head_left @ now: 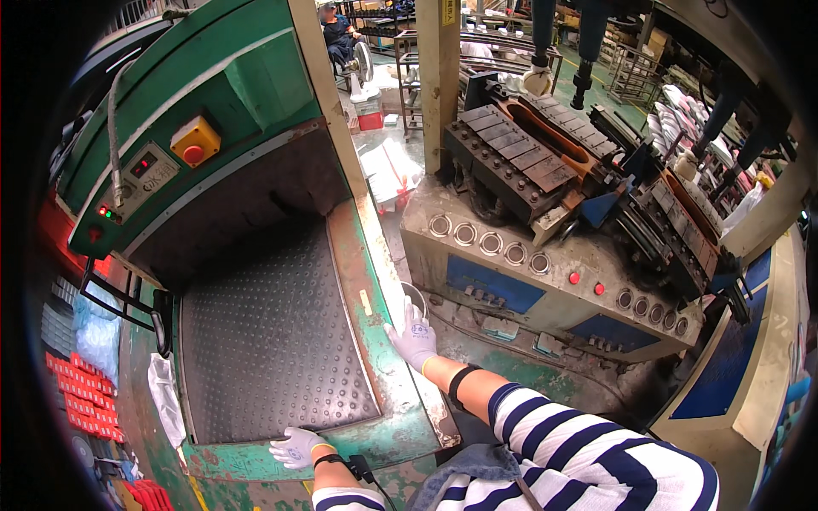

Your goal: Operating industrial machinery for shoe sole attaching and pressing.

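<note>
My left hand (296,448), in a pale glove, lies on the front edge of a green press machine (247,462). Its fingers are stretched out and hold nothing that I can see. My right hand (415,338), also gloved, is at the machine's right edge, with thumb and fingers apart. The fingertips reach the rim of a round container (412,295), partly hidden beside the machine. Between the hands and the machine's back wall lies a dark studded mat (273,341).
A yellow box with a red button (194,146) sits on the green hood. To the right stands a beige machine (477,255) with round gauges and heavy clamps (520,162). Red boxes (85,392) are stacked at left. A person (339,36) sits far back near a fan (364,61).
</note>
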Available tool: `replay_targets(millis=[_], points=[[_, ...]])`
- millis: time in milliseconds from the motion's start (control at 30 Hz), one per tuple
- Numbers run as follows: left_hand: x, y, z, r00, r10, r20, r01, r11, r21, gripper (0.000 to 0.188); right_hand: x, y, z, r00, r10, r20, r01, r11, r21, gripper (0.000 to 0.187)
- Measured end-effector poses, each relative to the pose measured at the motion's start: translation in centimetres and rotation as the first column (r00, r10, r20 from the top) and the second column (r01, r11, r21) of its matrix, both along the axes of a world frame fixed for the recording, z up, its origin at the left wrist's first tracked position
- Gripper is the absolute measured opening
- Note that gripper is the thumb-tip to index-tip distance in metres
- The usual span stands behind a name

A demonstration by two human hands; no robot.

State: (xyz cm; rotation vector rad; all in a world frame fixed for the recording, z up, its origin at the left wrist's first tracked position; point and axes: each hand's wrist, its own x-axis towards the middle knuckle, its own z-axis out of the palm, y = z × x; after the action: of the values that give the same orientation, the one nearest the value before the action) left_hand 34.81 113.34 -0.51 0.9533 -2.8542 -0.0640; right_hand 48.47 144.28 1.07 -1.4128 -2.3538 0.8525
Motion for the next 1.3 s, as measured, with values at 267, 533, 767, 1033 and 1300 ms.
replay_targets(millis=[267, 533, 767, 1033, 1300], points=[[-0.1, -0.1, -0.5, 1.0, -0.001, -0.013, 0.001, 1.0, -0.023, 0.057, 0.0, 0.0, 0.0, 1.0, 0.003, -0.017, -0.003, 1.0, -0.005, 0.089], [-0.3, -0.5, -0.9, 1.0, -0.001, -0.022, 0.001, 1.0, -0.021, 0.057, 0.0, 0.1, 0.1, 1.0, -0.002, 0.001, 0.002, 1.0, -0.027, 0.089], [-0.1, -0.3, -0.6, 1.0, -0.01, -0.018, 0.009, 1.0, -0.028, 0.058, 0.1, 0.1, 0.2, 1.0, 0.012, 0.001, -0.012, 1.0, -0.011, 0.088], [-0.3, -0.6, -1.2, 0.999, -0.018, -0.043, 0.017, 0.999, -0.031, 0.057, 0.0, 0.2, 0.1, 1.0, 0.0, 0.019, 0.001, 0.998, -0.061, 0.089], [-0.3, -0.5, -1.1, 0.999, -0.019, -0.051, 0.017, 0.999, -0.032, 0.057, 0.0, 0.1, -0.1, 1.0, 0.007, -0.007, -0.007, 1.0, -0.02, 0.088]])
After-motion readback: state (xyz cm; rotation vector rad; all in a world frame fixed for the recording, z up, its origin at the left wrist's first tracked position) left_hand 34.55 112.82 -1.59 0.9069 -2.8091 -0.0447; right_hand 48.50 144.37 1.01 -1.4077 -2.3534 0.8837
